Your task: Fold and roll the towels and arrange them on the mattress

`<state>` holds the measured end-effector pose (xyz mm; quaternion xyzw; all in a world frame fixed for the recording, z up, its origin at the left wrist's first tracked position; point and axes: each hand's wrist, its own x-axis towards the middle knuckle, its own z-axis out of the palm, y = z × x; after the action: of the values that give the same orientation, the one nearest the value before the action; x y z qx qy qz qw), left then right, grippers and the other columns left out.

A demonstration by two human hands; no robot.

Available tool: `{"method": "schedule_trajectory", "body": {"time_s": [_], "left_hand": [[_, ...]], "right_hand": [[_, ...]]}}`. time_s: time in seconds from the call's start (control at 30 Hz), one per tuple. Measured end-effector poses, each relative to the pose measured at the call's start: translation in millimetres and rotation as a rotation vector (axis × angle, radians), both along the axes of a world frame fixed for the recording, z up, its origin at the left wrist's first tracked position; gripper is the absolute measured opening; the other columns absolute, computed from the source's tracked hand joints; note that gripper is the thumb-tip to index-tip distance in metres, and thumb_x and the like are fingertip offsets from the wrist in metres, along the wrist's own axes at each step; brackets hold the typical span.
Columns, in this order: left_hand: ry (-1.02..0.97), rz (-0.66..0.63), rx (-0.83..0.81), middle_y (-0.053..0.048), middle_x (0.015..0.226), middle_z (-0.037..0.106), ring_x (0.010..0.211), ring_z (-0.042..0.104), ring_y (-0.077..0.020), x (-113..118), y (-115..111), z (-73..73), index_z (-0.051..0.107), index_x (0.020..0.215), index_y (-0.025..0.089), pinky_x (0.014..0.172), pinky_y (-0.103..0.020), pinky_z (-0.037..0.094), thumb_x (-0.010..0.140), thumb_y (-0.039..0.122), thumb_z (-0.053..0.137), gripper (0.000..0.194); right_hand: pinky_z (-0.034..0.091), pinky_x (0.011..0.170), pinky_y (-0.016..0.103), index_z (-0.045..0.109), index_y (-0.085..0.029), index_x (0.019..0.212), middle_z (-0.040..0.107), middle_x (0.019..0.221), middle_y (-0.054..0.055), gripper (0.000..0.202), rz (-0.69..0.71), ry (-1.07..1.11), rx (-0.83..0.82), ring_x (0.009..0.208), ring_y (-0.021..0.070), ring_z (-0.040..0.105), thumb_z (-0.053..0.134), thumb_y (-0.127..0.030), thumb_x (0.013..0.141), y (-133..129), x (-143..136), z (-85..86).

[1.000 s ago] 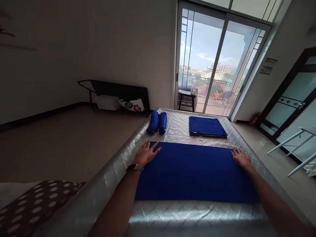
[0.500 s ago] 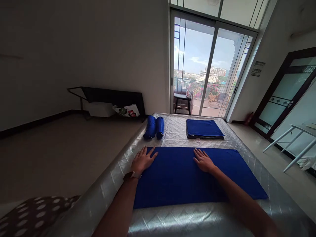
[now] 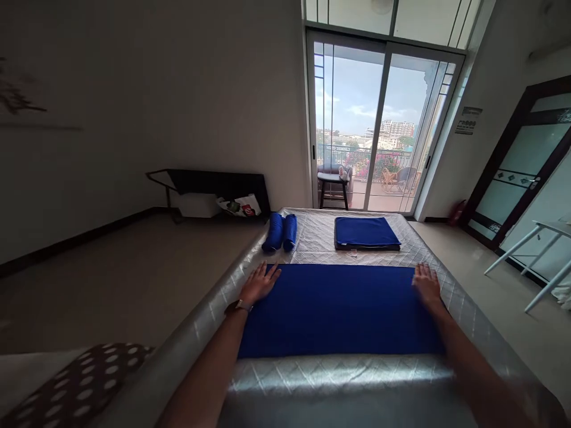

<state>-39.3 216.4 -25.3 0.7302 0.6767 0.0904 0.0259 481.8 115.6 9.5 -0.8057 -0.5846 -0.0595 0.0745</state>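
Observation:
A blue cloth (image 3: 343,312) lies spread flat across the quilted mattress (image 3: 312,238). My left hand (image 3: 259,283) rests on its far left corner, fingers spread, a watch on the wrist. At the far right corner, my right hand (image 3: 427,284) lies flat with its fingers extended. Two rolled blue bundles (image 3: 275,232) sit side by side beyond my left hand. A folded blue cloth (image 3: 367,232) with a dark layer under it lies beyond the spread one, toward the right.
Brown polka-dot fabric (image 3: 93,380) shows at the lower left. A black rack (image 3: 214,181) holding a white box and a bag stands by the wall. A white table (image 3: 551,235) is at the right, and a glass sliding door (image 3: 348,119) is ahead.
My right hand has slid right, from the middle of the cloth's far edge to its far right corner. My left hand stays at the left corner. The view has shifted slightly.

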Motion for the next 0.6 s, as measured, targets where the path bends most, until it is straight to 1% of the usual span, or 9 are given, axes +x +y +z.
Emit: {"method": "schedule_trajectory", "body": {"time_s": [0.07,0.13,0.17,0.27,0.33,0.4,0.47,0.53,0.6], "left_hand": [[0.008,-0.012,0.027,-0.020,0.162,0.033,0.151,0.029,-0.0338,1,-5,11.5,0.038,0.155,0.014,0.120,-0.053,0.027,0.103,0.044,0.023,0.062],[0.023,-0.043,0.059,-0.017,0.163,0.032,0.152,0.025,-0.0322,1,-17,17.4,0.039,0.155,0.013,0.122,-0.048,0.026,0.104,0.041,0.023,0.061],[0.030,-0.073,0.071,-0.015,0.163,0.032,0.153,0.024,-0.0307,0,-27,16.8,0.041,0.154,0.014,0.122,-0.045,0.025,0.104,0.040,0.025,0.059],[0.051,-0.194,0.078,-0.010,0.163,0.035,0.153,0.024,-0.0285,-7,-65,0.3,0.044,0.153,0.025,0.123,-0.048,0.025,0.104,0.042,0.031,0.054],[0.068,-0.216,0.044,-0.011,0.163,0.033,0.153,0.025,-0.0301,-17,-94,-15.4,0.041,0.154,0.028,0.122,-0.053,0.024,0.103,0.047,0.033,0.055],[0.083,-0.169,0.001,-0.012,0.165,0.029,0.153,0.024,-0.0308,-29,-118,-26.6,0.036,0.157,0.027,0.121,-0.054,0.024,0.103,0.052,0.030,0.059],[0.091,-0.135,-0.023,-0.014,0.166,0.025,0.153,0.022,-0.0311,-40,-133,-30.1,0.031,0.158,0.025,0.121,-0.054,0.024,0.104,0.053,0.026,0.062],[0.105,-0.164,-0.018,-0.013,0.166,0.026,0.153,0.022,-0.0313,-47,-139,-28.4,0.033,0.158,0.024,0.121,-0.053,0.024,0.105,0.049,0.025,0.059],[0.133,-0.231,-0.004,-0.011,0.164,0.031,0.153,0.022,-0.0312,-51,-140,-25.9,0.043,0.154,0.026,0.121,-0.053,0.024,0.105,0.040,0.026,0.053]], "right_hand": [[0.015,0.124,0.046,0.038,-0.003,0.154,0.032,0.161,0.017,0.062,0.112,-0.010,0.049,0.153,0.0247,0.023,0.018,-0.016,0.097,3,-49,9.9],[0.017,0.124,0.045,0.037,-0.006,0.155,0.031,0.162,0.014,0.060,0.310,0.030,0.061,0.152,0.0252,0.023,0.021,-0.024,0.100,-2,-107,16.5],[0.017,0.124,0.045,0.035,-0.007,0.156,0.030,0.162,0.013,0.061,0.409,0.066,0.049,0.153,0.0251,0.023,0.022,-0.030,0.101,-7,-137,17.7],[0.016,0.125,0.043,0.027,-0.008,0.159,0.025,0.164,0.012,0.067,0.645,0.188,-0.043,0.154,0.0235,0.018,0.021,-0.045,0.104,-29,-211,13.0],[0.014,0.125,0.042,0.023,-0.007,0.160,0.021,0.164,0.013,0.072,0.733,0.254,-0.125,0.154,0.0235,0.016,0.021,-0.051,0.103,-43,-241,4.7],[0.011,0.126,0.043,0.021,-0.006,0.160,0.018,0.165,0.013,0.075,0.762,0.288,-0.193,0.154,0.0239,0.014,0.020,-0.054,0.103,-53,-253,-4.5],[0.009,0.126,0.043,0.021,-0.007,0.160,0.017,0.165,0.013,0.076,0.746,0.290,-0.229,0.155,0.0238,0.012,0.019,-0.056,0.102,-59,-246,-12.1],[0.007,0.126,0.044,0.021,-0.008,0.160,0.017,0.165,0.012,0.078,0.702,0.271,-0.242,0.155,0.0233,0.011,0.018,-0.058,0.101,-64,-220,-17.4],[0.007,0.126,0.044,0.021,-0.010,0.160,0.018,0.165,0.011,0.078,0.615,0.234,-0.250,0.155,0.0228,0.011,0.020,-0.059,0.100,-72,-175,-21.2]]}}
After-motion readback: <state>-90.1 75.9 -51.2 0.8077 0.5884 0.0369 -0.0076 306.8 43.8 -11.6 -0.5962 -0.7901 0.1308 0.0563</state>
